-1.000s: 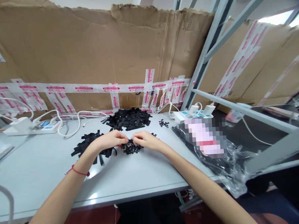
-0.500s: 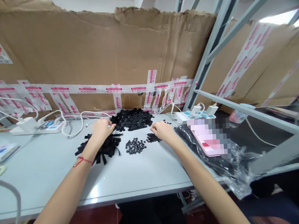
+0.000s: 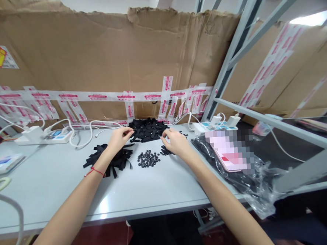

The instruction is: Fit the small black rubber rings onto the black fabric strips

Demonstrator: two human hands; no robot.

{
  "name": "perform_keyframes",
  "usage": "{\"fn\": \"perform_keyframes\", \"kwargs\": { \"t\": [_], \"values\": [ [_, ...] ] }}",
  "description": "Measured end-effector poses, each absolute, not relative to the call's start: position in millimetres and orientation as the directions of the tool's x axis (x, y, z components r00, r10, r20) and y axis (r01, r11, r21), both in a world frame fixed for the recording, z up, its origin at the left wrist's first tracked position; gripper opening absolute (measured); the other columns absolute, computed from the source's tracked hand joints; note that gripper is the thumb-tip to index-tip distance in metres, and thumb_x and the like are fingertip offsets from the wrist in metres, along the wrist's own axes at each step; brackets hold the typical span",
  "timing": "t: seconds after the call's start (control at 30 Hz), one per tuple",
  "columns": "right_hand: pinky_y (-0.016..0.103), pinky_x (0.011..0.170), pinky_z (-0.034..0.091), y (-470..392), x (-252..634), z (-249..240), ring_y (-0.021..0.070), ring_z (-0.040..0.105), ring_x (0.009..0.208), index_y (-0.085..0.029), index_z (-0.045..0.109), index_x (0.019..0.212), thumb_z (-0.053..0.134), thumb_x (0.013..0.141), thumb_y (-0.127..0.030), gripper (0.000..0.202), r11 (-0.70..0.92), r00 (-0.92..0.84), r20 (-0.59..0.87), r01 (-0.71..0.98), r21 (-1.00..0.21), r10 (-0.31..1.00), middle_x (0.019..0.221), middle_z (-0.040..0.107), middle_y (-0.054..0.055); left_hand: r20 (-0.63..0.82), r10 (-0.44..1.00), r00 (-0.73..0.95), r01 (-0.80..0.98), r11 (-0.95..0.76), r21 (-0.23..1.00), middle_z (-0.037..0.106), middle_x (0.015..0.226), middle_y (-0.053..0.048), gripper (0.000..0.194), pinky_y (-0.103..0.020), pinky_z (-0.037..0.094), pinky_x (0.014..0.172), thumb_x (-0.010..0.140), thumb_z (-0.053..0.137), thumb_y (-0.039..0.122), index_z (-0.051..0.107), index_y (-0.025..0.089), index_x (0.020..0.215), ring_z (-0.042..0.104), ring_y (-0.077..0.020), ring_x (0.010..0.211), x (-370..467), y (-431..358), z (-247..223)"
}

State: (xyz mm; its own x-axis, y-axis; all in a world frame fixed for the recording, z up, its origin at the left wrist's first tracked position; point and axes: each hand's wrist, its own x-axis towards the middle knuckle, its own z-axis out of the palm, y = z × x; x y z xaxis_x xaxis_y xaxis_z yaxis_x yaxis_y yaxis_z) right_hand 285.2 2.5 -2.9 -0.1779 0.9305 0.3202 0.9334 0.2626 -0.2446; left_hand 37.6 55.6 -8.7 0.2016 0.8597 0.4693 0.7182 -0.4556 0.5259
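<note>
My left hand (image 3: 121,137) is closed at the left edge of a heap of black fabric pieces (image 3: 149,130); what its fingertips pinch is too small to make out. My right hand (image 3: 176,141) hovers over a small pile of black rings (image 3: 165,150), thumb and forefinger curled close together; anything between them is too small to see. Between the hands, nearer the table's front, lies a pile of dark round parts (image 3: 148,159). A second heap of black strips (image 3: 118,160) spreads below my left wrist, which wears a red string.
On the grey table (image 3: 156,189) are white power strips (image 3: 61,137) with cables, a white packet (image 3: 5,164) at left, and a pink phone (image 3: 226,152) on clear plastic at right. Cardboard stands behind; a metal frame (image 3: 227,74) rises at right.
My left hand has moved right, onto the edge of the fabric heap. The fingers of my right hand have lifted off the ring pile and parted slightly. The view has shifted a little.
</note>
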Motion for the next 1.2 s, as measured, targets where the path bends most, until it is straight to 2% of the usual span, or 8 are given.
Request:
{"fn": "perform_keyframes", "kwargs": {
  "t": [0.2, 0.33, 0.5, 0.73, 0.9, 0.97, 1.07, 1.2],
  "values": [
    [0.036, 0.093, 0.041, -1.7, 277.1, -4.9, 0.0234, 0.045, 0.119, -0.021, 0.045, 0.133, 0.059, 0.083, -0.036, 0.054, 0.683, -0.412, 0.551, 0.525, -0.507, 0.726, 0.129, 0.052, 0.011, 0.313, 0.829, 0.464, 0.345, -0.494, 0.798, 0.068, 0.087, -0.006, 0.036, -0.026, 0.046, 0.073, 0.082, 0.056, 0.048, 0.063, 0.014, 0.091, 0.060, -0.0167, 0.079, 56.1, 26.8, 8.5],
    [0.029, 0.077, 0.045, 3.6, 274.0, -8.6, 0.0177, 0.059, 0.090, -0.016, 0.064, 0.098, 0.057, 0.083, -0.037, 0.026, 0.558, -0.390, 0.424, 0.352, -0.751, 0.817, 0.098, 0.067, 0.006, 0.219, 0.822, 0.525, 0.268, -0.404, 0.875, 0.065, 0.079, -0.004, 0.037, -0.028, 0.044, 0.076, 0.081, 0.057, 0.050, 0.062, 0.014, 0.086, 0.058, -0.0154, 0.077, 65.8, 16.6, 11.7],
    [0.024, 0.059, 0.039, 3.3, 274.7, -5.3, 0.0105, 0.053, 0.062, -0.015, 0.060, 0.080, 0.063, 0.077, -0.046, 0.031, 0.342, -0.361, 0.258, 0.192, -0.920, 0.896, 0.074, 0.064, 0.001, 0.161, 0.852, 0.499, 0.294, -0.341, 0.893, 0.056, 0.066, 0.002, 0.038, -0.024, 0.039, 0.063, 0.081, 0.057, 0.052, 0.058, 0.015, 0.075, 0.050, -0.0112, 0.064, 64.6, 19.0, 7.5],
    [0.023, 0.057, 0.038, 6.4, 277.2, -5.9, 0.0088, 0.052, 0.055, -0.016, 0.054, 0.079, 0.066, 0.072, -0.050, 0.037, 0.148, -0.334, 0.138, 0.006, -0.989, 0.932, 0.062, 0.060, -0.002, 0.126, 0.839, 0.530, 0.248, -0.295, 0.923, 0.053, 0.062, 0.003, 0.034, -0.024, 0.036, 0.062, 0.078, 0.062, 0.048, 0.057, 0.015, 0.073, 0.047, -0.0098, 0.061, 59.4, 23.6, 5.7],
    [0.023, 0.054, 0.037, 7.5, 278.6, -3.4, 0.0069, 0.046, 0.052, -0.016, 0.056, 0.081, 0.065, 0.072, -0.049, 0.036, 0.136, -0.347, 0.137, -0.026, -0.990, 0.928, 0.062, 0.056, -0.003, 0.151, 0.852, 0.501, 0.127, -0.245, 0.961, 0.064, 0.092, -0.004, 0.027, -0.025, 0.041, 0.074, 0.077, 0.064, 0.039, 0.052, 0.015, 0.069, 0.055, -0.0124, 0.081, 63.1, 17.5, 8.1],
    [0.023, 0.054, 0.036, 5.4, 277.8, -2.3, 0.0067, 0.045, 0.052, -0.017, 0.054, 0.089, 0.066, 0.071, -0.046, 0.036, 0.134, -0.372, 0.135, -0.030, -0.991, 0.918, 0.062, 0.054, -0.005, 0.136, 0.873, 0.468, 0.035, -0.172, 0.984, 0.063, 0.085, -0.003, 0.030, -0.025, 0.042, 0.074, 0.076, 0.063, 0.037, 0.044, 0.017, 0.065, 0.057, -0.0126, 0.081, 67.6, 14.2, 7.9],
    [0.021, 0.051, 0.033, 3.2, 276.2, -3.5, 0.0070, 0.044, 0.052, -0.019, 0.047, 0.092, 0.067, 0.071, -0.042, 0.037, 0.146, -0.386, 0.143, -0.021, -0.989, 0.911, 0.061, 0.052, -0.007, 0.094, 0.907, 0.411, -0.026, -0.091, 0.995, 0.044, 0.058, 0.006, 0.037, -0.021, 0.035, 0.056, 0.075, 0.062, 0.037, 0.032, 0.019, 0.063, 0.046, -0.0068, 0.054, 74.6, 10.4, 6.8],
    [0.020, 0.048, 0.027, -0.4, 274.1, -4.2, 0.0065, 0.038, 0.049, -0.022, 0.039, 0.089, 0.064, 0.075, -0.040, 0.034, 0.204, -0.475, 0.162, 0.038, -0.978, 0.865, 0.059, 0.050, -0.009, 0.077, 0.918, 0.390, 0.115, -0.132, 0.984, 0.027, 0.053, 0.009, 0.041, -0.020, 0.019, 0.044, 0.079, 0.057, 0.048, 0.032, 0.020, 0.062, 0.023, -0.0045, 0.043, 79.3, 6.5, 7.0]
  ]
}}
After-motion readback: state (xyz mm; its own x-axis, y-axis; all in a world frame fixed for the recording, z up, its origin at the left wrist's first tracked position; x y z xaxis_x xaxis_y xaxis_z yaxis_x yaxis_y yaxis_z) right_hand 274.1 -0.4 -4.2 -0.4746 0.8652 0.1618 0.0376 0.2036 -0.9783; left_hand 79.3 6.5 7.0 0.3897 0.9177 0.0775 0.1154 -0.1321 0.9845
